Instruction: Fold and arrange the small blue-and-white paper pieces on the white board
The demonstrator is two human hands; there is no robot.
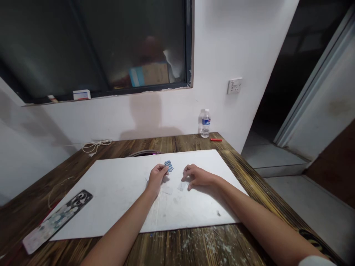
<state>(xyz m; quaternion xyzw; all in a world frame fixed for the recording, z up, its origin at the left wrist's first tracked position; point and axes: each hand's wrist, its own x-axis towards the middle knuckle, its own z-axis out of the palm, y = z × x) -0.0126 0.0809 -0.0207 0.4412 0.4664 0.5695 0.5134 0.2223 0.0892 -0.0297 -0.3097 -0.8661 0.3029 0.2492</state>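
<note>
So, left hand (156, 176) pinching a small blue piece (169, 166) mid-frame, right hand (196, 176) curled on the white sheet (111, 192), grip unclear.

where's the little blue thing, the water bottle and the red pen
small blue piece (169, 166), head view, on its blue middle
water bottle (205, 123), head view, on its blue label
red pen (216, 139), head view, on the middle of its barrel
</note>
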